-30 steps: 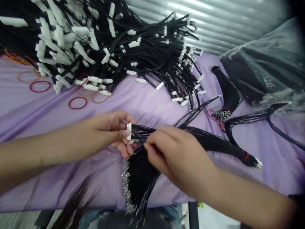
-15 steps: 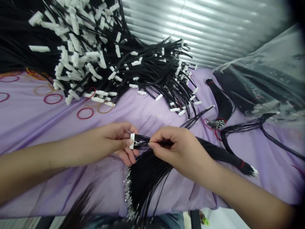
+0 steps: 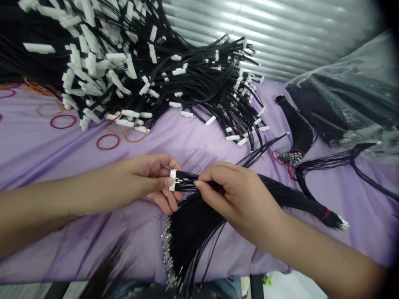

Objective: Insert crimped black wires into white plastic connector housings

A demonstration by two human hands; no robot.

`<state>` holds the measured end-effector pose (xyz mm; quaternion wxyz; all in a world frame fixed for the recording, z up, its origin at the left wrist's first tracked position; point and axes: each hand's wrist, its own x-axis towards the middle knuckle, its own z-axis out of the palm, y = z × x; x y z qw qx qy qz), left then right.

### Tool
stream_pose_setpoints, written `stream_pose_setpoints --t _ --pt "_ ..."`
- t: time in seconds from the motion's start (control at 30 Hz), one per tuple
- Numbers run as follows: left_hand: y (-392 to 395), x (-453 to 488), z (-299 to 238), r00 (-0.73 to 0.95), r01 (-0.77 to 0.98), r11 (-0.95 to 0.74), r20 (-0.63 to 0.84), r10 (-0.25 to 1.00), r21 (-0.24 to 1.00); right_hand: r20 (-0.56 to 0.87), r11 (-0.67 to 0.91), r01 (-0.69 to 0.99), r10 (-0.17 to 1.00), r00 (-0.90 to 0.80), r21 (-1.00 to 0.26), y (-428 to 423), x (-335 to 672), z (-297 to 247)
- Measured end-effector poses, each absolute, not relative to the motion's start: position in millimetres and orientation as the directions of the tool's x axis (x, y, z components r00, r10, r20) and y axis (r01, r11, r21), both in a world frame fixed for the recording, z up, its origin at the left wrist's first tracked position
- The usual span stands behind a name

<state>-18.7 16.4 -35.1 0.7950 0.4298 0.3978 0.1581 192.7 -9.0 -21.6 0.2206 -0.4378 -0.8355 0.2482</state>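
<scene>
My left hand [image 3: 158, 180] pinches a white connector housing [image 3: 172, 180] between thumb and fingers. Several black wires [image 3: 186, 176] run from the housing toward the right, and a few small metal tips show just beside it. Close by, my right hand [image 3: 230, 187] is closed in a pinch on thin black wires, thumb against index finger; how many it holds is hidden. Beneath both hands lies a fanned bundle of black wires [image 3: 193, 232] with silvery metal terminals [image 3: 168, 249] along its left end. Its other end [image 3: 299, 199] stretches right, tied with a red band.
A large heap of black cables with white connectors [image 3: 90, 62] covers the back left. Red and yellow rubber bands [image 3: 107, 141] lie on the purple cloth [image 3: 193, 137]. At the right are a tied wire bundle [image 3: 294, 124], loose cables [image 3: 327, 161] and a clear plastic bag [image 3: 349, 95].
The view has shifted slightly, so the background sits a little differently. Both hands keep their grips on the connector housing and wires, with the right fingertips still close to the housing.
</scene>
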Motion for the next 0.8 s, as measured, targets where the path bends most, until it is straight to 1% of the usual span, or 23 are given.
stream_pose_setpoints --t 0.13,0.37,0.43,0.57,0.8 --pt "14 -16 -23 0.600 0.152 0.573 -0.536 0.594 0.805 0.119 0.485 0.626 0.838 -0.533 -0.610 -8 193 -19" --pt "10 -16 -20 0.604 0.157 0.533 -0.508 0.614 0.832 0.101 0.474 0.614 0.835 -0.540 -0.631 -5 193 -20" --pt "10 -14 -19 0.599 0.163 0.526 -0.507 0.620 0.835 0.108 0.476 0.611 0.835 -0.539 -0.632 -6 192 -20" --pt "12 -11 -14 0.555 0.222 0.530 -0.553 0.622 0.819 0.138 0.482 0.616 0.843 -0.520 -0.623 -6 191 -21" --pt "15 -12 -14 0.569 0.187 0.553 -0.548 0.613 0.812 0.157 0.497 0.602 0.835 -0.528 -0.625 -6 191 -23"
